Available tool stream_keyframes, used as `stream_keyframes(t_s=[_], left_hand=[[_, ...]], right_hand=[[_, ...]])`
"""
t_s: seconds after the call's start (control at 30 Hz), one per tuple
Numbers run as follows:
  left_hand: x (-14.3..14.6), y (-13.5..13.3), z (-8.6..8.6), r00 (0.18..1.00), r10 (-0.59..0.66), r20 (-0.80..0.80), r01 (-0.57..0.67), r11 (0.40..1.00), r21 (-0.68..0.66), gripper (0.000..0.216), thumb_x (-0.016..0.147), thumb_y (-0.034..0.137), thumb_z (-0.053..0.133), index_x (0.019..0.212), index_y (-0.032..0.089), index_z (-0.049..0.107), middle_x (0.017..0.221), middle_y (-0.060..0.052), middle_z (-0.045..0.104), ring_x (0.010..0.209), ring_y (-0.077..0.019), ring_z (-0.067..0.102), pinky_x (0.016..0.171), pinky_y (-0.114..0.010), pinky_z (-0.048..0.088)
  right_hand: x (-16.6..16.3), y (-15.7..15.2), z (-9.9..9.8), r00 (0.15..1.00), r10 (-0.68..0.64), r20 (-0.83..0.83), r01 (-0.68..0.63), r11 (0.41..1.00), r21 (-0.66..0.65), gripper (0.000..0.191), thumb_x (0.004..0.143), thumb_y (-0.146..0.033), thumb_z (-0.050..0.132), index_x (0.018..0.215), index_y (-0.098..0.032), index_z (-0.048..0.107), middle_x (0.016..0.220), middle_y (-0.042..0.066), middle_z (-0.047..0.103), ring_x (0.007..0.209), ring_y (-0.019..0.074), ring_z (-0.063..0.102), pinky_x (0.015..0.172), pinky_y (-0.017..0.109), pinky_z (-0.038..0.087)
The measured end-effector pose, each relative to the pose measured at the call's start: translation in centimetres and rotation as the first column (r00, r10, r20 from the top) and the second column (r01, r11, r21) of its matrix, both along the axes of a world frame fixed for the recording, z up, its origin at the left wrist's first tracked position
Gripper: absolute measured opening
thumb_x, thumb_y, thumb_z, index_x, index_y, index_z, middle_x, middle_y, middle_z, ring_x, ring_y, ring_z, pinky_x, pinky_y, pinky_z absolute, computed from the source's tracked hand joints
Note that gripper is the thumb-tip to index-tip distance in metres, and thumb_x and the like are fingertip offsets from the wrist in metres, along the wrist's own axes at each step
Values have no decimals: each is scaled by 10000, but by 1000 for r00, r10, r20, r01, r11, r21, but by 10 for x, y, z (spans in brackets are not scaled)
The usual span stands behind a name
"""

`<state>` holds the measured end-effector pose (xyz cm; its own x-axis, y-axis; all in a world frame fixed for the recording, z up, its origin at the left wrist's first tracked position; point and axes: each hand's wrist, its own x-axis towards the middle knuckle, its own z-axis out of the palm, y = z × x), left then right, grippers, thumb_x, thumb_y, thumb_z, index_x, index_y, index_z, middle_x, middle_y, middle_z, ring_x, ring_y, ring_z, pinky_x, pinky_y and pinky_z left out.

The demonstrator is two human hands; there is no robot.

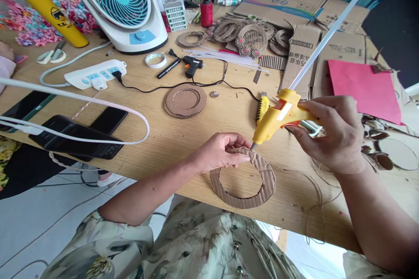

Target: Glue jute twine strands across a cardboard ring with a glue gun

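My right hand (334, 133) is wrapped round a yellow glue gun (275, 117), its nozzle pointing down to the left. A long clear glue stick (334, 30) sticks up out of the gun's back end. The nozzle tip meets the top edge of a cardboard ring (266, 183), or is very close to it. With thumb and fingers my left hand (225, 152) pinches that ring at its upper left, just beside the nozzle. The ring is tilted near the table's front edge. Whether glue is coming out is too small to tell.
Beyond the ring lie round cardboard pieces (185, 101), a black glue gun (193, 66) with its cord, and a yellow cutter (262, 109). A power strip (96, 74), phones and a fan (121, 4) stand left. Flattened cardboard (340, 48) and pink paper (363, 89) lie right.
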<state>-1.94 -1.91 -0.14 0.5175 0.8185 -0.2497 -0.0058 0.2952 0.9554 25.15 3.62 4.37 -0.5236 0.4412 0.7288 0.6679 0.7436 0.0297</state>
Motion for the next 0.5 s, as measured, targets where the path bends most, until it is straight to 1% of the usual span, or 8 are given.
stream_keyframes(t_s=[0.23,0.37,0.5], left_hand=[[1,0,-1,999,-10,33,10,1000,0,357,761,307,783,1057,150,659,927,-30,664,641,-63,562,515,-173,460],[3,-1,0,999,2,49,-2,1000,1,328,755,287,780,1023,138,663,934,-35,656,654,-59,549,539,-173,480],[2,-1,0,999,-2,37,2,1000,-5,364,750,301,784,1053,141,661,928,-40,669,647,-65,558,523,-174,467]], right_hand=[[-3,1,-1,1000,8,-22,-7,1000,14,568,805,-363,753,1334,-276,566,1027,92,652,867,252,587,769,429,455],[-4,1,-2,1000,18,5,-18,1000,15,570,799,-347,762,1325,-249,568,1017,106,659,855,261,598,768,439,458],[-2,2,-1,1000,15,-21,-14,1000,19,563,784,-341,773,1304,-235,586,1018,111,657,853,259,593,765,435,450]])
